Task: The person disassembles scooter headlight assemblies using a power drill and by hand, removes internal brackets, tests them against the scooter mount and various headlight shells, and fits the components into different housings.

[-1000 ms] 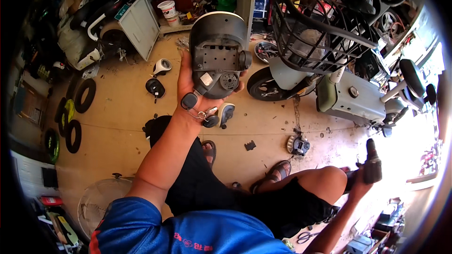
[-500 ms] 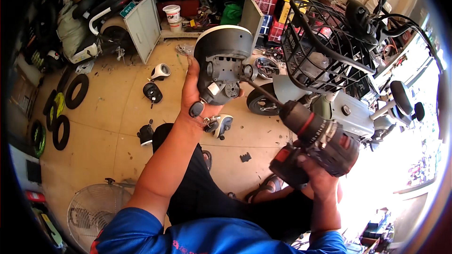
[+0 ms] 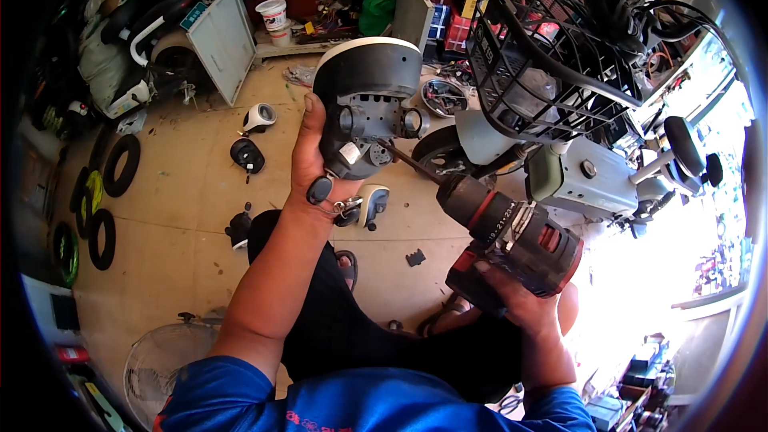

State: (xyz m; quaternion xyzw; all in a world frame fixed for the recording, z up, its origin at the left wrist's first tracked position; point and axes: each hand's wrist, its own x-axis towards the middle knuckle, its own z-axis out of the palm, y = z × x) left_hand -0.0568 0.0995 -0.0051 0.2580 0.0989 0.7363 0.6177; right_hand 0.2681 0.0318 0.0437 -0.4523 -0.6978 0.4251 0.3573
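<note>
There's your left hand [image 3: 310, 162], cupped up under the matt black plastic housing with a white rim and a grey bracketed back [image 3: 366, 108], thumb laid along its left side and the other fingers mostly hidden behind it: that grip is closed round the piece, off the floor [image 3: 200, 164] and out ahead of you. Look at its long axis, running near to far, broad rimmed end far, narrower end near, down by your palm. Over on the near right, your right hand [image 3: 522, 298] is wrapped round the handle of the bulky black and red power drill [image 3: 512, 230]; whether a finger presses the trigger, you can't tell from here. And here's the line that counts: the drill slants from near right to far left, so the long, thin, dark metal bit [image 3: 412, 165] crosses the housing's axis at an angle, its tip right at the lower right of that grey back, contact too fine to call. From your right grip, the housing lies far and left; your left hand is the nearer, touching it.
</note>
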